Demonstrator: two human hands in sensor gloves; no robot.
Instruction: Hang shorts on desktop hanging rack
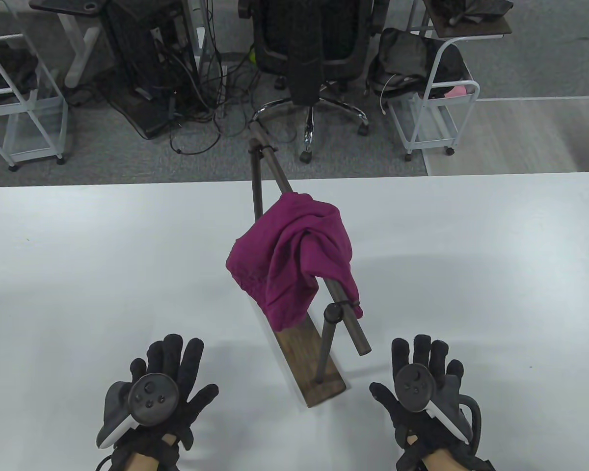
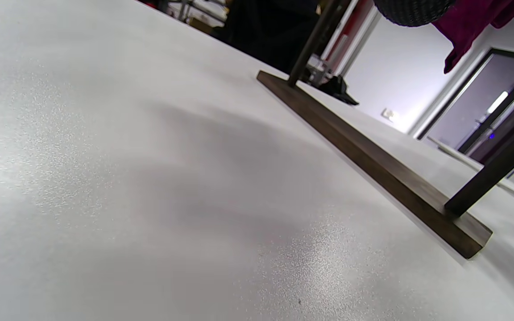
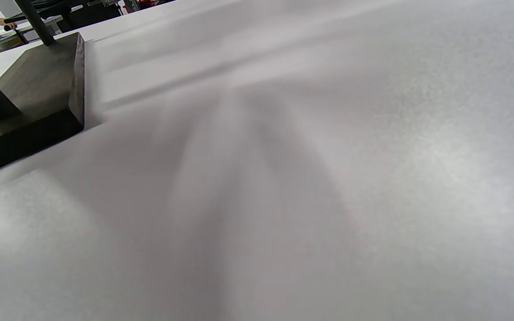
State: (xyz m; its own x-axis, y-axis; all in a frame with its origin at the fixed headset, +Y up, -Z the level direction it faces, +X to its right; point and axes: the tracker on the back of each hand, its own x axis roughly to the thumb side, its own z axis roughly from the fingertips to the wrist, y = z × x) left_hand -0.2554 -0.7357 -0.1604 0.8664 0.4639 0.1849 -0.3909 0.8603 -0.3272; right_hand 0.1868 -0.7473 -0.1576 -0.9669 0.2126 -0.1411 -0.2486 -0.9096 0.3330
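Magenta shorts (image 1: 294,255) hang bunched over the dark top bar (image 1: 349,321) of the desktop hanging rack, whose wooden base (image 1: 319,365) stands in the middle of the white table (image 1: 78,255). A corner of the shorts (image 2: 471,26) shows at the top of the left wrist view above the rack base (image 2: 373,165). My left hand (image 1: 169,363) lies flat on the table, fingers spread, left of the rack's near end. My right hand (image 1: 424,360) lies flat and spread to the right of it. Both hands are empty. The right wrist view shows the base's corner (image 3: 38,107).
Beyond the table's far edge are an office chair (image 1: 314,54), white wire carts (image 1: 432,113) (image 1: 19,108) and cables on the floor. A black fingertip (image 2: 413,9) shows at the top of the left wrist view.
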